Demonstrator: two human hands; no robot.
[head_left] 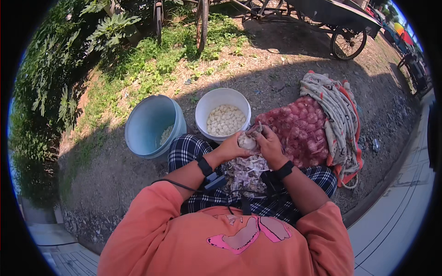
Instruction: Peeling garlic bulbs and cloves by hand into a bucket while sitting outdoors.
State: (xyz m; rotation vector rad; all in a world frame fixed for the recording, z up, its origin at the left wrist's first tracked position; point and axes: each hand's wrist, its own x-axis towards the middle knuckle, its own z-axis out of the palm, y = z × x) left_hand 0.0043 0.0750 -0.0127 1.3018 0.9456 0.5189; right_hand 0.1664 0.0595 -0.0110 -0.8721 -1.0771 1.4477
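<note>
Over my lap, a whitish garlic bulb (247, 141) is held between both hands. My left hand (230, 148) is closed round its left side, while the fingers of my right hand (270, 145) press on its right side and top. Something greyish shows at the right fingertips, too small to make out. Beneath the hands lies a heap of papery, purplish-white garlic skins (247, 174). Just beyond stands a white bucket (201, 113) partly filled with pale peeled garlic cloves (225, 120). At my right knee rests a red mesh sack (294, 124) full of garlic bulbs.
To the left a light blue bucket (149, 122) leans, with a few pale cloves inside. A striped grey cloth with orange edging (338, 119) covers the sack's right part. Farther off are a cart wheel (348, 43), green weeds (156, 64) and leafy bushes (41, 92).
</note>
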